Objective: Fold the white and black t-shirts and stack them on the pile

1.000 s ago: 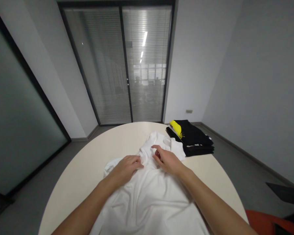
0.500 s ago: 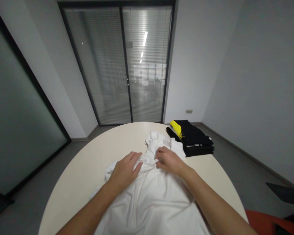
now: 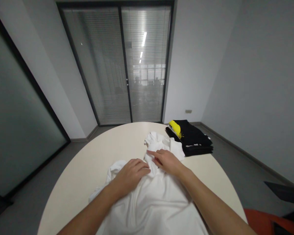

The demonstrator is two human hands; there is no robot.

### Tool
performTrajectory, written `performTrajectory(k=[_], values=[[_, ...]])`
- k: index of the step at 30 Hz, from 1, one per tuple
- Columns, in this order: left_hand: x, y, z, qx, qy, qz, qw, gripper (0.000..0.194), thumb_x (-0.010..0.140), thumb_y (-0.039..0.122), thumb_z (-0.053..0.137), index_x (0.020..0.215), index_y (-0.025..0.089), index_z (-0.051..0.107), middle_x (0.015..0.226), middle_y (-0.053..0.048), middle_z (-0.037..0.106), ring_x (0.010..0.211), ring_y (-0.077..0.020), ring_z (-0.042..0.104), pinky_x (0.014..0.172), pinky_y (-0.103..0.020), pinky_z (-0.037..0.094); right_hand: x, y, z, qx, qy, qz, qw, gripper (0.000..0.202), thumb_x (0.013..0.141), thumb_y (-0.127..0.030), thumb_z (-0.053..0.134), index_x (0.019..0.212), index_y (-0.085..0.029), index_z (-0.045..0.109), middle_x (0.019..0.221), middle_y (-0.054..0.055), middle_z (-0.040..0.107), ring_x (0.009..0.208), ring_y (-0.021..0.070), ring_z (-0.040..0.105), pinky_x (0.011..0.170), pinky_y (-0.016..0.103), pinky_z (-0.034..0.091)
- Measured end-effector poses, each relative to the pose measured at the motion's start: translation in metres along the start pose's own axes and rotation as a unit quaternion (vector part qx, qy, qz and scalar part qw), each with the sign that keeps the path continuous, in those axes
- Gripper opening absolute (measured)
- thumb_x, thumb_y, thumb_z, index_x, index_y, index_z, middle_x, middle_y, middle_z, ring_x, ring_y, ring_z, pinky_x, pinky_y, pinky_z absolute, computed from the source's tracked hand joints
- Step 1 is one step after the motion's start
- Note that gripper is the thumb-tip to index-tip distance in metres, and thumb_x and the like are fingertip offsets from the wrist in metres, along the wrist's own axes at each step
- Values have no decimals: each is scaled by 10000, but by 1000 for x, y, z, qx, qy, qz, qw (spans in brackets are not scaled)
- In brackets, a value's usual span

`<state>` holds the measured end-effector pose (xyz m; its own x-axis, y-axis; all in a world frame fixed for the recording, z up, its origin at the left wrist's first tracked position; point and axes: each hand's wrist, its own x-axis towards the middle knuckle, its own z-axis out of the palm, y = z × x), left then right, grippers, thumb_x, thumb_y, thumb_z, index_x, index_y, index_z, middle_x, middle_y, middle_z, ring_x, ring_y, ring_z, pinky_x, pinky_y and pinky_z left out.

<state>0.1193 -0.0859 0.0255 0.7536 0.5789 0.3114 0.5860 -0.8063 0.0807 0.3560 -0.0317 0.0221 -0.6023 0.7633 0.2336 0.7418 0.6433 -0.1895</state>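
Observation:
A crumpled white shirt is spread from the near edge toward the middle of the table, bunched and narrow near its far end. Its folds hide the exact cut. My left hand rests on the bunched cloth from the left, fingers laid over the fabric and the thumb hidden. On the other side lies my right hand, its index finger stretched out to the left across the bunch, the other fingers bent on the cloth. Just beyond it, the shirt's far end lies rumpled on the table.
The round pale table carries a stack of folded black clothes with a yellow print, at the far right. A red chair stands by the right edge. Glass doors with blinds are behind the table.
My right hand has loosened its pinch and extended its index finger leftward. My left hand has moved slightly right, its fingers now laid over the cloth. The bunched fabric between them has shifted.

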Motion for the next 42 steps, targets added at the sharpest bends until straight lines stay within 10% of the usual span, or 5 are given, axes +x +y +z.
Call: performTrajectory(k=[7, 13, 19, 30, 42], values=[[1, 7, -8, 7, 1, 43, 999, 186, 1011, 233, 502, 1087, 215, 671, 1121, -54, 706, 1034, -221, 609, 903, -368, 483, 2, -3, 0, 20, 23, 59, 998, 212, 1006, -310, 476, 1051, -210, 658, 945, 62, 729, 883, 196, 659, 787, 291, 398], [-1, 2, -7, -38, 113, -203, 972, 345, 1031, 278, 406, 1342, 243, 553, 1310, -74, 615, 1117, -198, 638, 963, -326, 509, 0, 5, -4, 201, 195, 142, 949, 174, 1003, -367, 414, 1006, -224, 512, 982, 54, 713, 900, 183, 669, 734, 263, 440], [-7, -11, 2, -19, 28, -359, 933, 643, 950, 483, 538, 1509, 187, 422, 1448, -158, 547, 1236, -320, 600, 1001, -444, 486, -5, 13, -13, 59, 98, 102, 988, 185, 907, -239, 509, 731, -209, 558, 800, 32, 655, 809, 182, 600, 726, 283, 410], [-1, -7, 6, -78, 85, -170, 979, 268, 917, 117, 521, 1103, 231, 678, 1060, -49, 713, 1038, -215, 640, 960, -359, 476, -5, 4, -15, 25, 68, -88, 993, 417, 865, -223, 633, 1282, -221, 629, 1211, 107, 622, 1094, 260, 553, 956, 388, 445], [-6, -18, -6, -105, 128, -285, 944, 300, 886, 295, 588, 1178, 246, 638, 1021, -34, 730, 937, -217, 685, 843, -315, 508, -4, 12, -9, 167, 274, 136, 938, 203, 982, -357, 423, 1109, -224, 508, 985, 63, 680, 888, 218, 662, 762, 325, 496]])
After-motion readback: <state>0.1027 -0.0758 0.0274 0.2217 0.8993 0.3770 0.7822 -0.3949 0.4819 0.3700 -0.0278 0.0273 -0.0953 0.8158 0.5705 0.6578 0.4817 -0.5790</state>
